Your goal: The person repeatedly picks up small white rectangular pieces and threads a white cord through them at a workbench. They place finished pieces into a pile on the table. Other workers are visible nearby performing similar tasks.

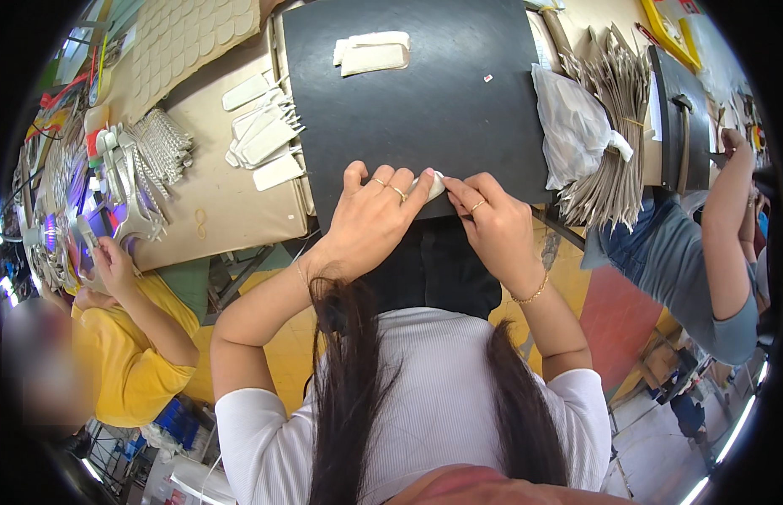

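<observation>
Near the front edge of a black work mat (442,101), a small cream-white piece (437,186) sits between my two hands, its exact kind mostly hidden by fingers. My left hand (370,215) presses it with thumb and forefinger from the left. The fingertips of my right hand (498,227) pinch its right end. Farther back on the mat lies a small stack of cream, flat, oblong pieces (376,55). Left of the mat, several cream tag-shaped pieces with thin straps (269,139) are heaped together.
A sheet of cut rounded pieces (189,46) and braided strips (162,139) lie on the left table. On the right are a plastic bag (568,126), a bundle of grey-beige strips (615,126) and a hammer (682,143). Co-workers in yellow (143,362) and blue-grey (686,261) flank me.
</observation>
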`<state>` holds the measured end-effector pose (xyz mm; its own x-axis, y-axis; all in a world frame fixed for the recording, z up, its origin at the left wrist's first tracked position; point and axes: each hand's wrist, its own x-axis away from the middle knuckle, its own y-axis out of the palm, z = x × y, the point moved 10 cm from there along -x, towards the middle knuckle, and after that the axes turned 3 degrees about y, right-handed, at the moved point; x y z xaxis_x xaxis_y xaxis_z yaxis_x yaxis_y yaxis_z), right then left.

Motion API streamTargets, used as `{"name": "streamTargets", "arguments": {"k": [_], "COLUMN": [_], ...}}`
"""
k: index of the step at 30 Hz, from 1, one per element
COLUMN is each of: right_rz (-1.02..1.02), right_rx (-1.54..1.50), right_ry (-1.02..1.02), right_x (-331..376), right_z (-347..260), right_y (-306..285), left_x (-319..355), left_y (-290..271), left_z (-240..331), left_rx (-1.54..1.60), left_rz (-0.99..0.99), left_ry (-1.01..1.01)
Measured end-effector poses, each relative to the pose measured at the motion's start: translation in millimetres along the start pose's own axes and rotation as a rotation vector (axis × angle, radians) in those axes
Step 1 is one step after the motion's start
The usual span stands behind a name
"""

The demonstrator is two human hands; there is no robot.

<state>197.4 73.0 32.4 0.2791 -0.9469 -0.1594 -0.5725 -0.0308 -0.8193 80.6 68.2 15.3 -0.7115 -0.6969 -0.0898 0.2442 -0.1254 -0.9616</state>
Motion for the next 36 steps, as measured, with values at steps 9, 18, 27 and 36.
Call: {"name": "streamTargets", "arguments": {"k": [9,18,27,36], "right_rz": [-0.05,-0.074,-0.113,-0.053], "right_rx": [0.033,0.109,0.19,-0.256], "right_ry": [0.01,-0.022,-0.02,0.137], "right_x": [15,17,-1,-60], "right_z": [-1,-4,2,14], "right_y": [3,6,12,14], "left_x": [-5,-12,-21,7], "left_y": [1,-2,-17,-23], "left_z": [4,2,-21,-21], "left_rx": [0.007,0.05,-0.023,-0.008], "left_rz": [-0.014,-0.05,0.045,0.326], "left_ry": [-0.006,0.036,0.218,0.132]}}
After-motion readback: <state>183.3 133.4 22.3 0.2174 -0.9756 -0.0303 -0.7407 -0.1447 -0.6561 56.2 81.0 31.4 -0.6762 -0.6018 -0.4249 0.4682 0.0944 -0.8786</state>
